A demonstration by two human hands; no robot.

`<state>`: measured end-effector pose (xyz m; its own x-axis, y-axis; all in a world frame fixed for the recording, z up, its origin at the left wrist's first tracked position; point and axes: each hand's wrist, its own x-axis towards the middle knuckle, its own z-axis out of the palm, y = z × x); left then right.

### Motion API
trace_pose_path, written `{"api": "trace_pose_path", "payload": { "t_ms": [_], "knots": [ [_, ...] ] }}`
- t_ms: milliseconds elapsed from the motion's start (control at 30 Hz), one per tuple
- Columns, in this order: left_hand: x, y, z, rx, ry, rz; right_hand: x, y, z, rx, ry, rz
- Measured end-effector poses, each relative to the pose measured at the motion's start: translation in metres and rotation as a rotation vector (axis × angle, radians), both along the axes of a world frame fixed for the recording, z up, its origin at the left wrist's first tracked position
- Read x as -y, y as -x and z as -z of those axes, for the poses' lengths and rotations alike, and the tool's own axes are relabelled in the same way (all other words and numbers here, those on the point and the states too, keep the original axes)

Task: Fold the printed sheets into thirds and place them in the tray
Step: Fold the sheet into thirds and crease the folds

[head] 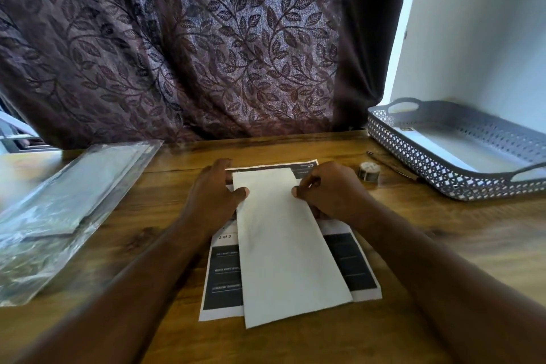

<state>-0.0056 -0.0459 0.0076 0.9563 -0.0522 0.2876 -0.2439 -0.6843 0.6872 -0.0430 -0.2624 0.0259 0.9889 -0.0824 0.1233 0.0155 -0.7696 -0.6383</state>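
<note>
Now my left hand (215, 189) and right hand (328, 189) each pinch the folded sheet (283, 245) over the printed sheets (224, 275); the tray (428, 168) sits far right.

A dark purple curtain (206, 53) with a leaf pattern hangs behind the wooden worktop (443, 245). A white wall (487, 23) stands at the right, with bright daylight along the curtain's edge.

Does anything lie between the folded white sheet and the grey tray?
Yes: a small round metallic roll and a thin dark stick lie on the wooden table between the folded white paper sheet and the grey perforated plastic tray, beside its wall.
</note>
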Motion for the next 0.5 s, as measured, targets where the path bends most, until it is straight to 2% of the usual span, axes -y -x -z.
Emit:
{"api": "trace_pose_path", "payload": {
  "t_ms": [100, 167, 267, 367, 500],
  "knots": [
    [-0.002, -0.002, 0.001, 0.043, -0.077, -0.022, 0.019, 0.001, -0.009, 0.045, 0.018, 0.026],
    [-0.001, -0.001, 0.000, 0.072, -0.106, -0.029, 0.043, -0.002, -0.015, 0.154, 0.124, 0.127],
    [0.000, 0.002, -0.003, 0.120, -0.085, -0.037, 0.077, -0.001, -0.021, 0.244, 0.117, 0.283],
    [0.002, 0.007, -0.005, 0.151, -0.077, 0.004, 0.100, 0.001, -0.022, 0.185, 0.116, 0.290],
    [0.005, 0.012, -0.004, 0.170, -0.089, 0.055, 0.108, -0.005, -0.011, 0.066, 0.221, 0.254]
  ]
}}
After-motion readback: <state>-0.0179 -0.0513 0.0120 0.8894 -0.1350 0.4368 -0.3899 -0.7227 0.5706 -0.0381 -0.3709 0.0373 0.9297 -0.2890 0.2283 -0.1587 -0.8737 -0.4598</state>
